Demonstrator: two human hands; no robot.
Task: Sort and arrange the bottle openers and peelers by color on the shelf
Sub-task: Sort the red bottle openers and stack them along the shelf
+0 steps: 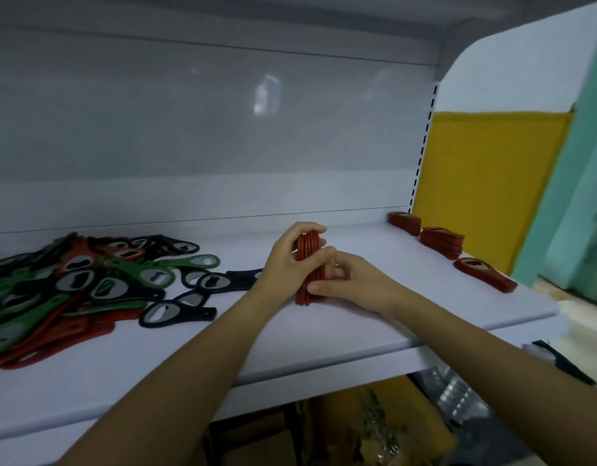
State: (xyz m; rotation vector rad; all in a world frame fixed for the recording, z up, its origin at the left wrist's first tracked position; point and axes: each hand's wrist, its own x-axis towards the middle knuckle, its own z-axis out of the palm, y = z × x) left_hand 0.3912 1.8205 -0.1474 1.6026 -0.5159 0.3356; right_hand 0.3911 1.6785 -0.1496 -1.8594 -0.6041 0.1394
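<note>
A stack of red bottle openers [306,250] stands on edge on the white shelf [324,334], held between both hands. My left hand [290,260] grips its left side and top. My right hand [354,280] grips its right side, with the thumb at the bottom. A mixed pile of red, green and black openers [89,280] lies at the left. Three stacks of red openers lie along the right end: the far stack [405,223], the middle stack [441,242] and the near stack [485,274].
The shelf's back panel [206,129] rises behind. A yellow board [485,186] and a teal wall [582,163] stand past the right end. Below the shelf lie cardboard and packaged goods [374,428].
</note>
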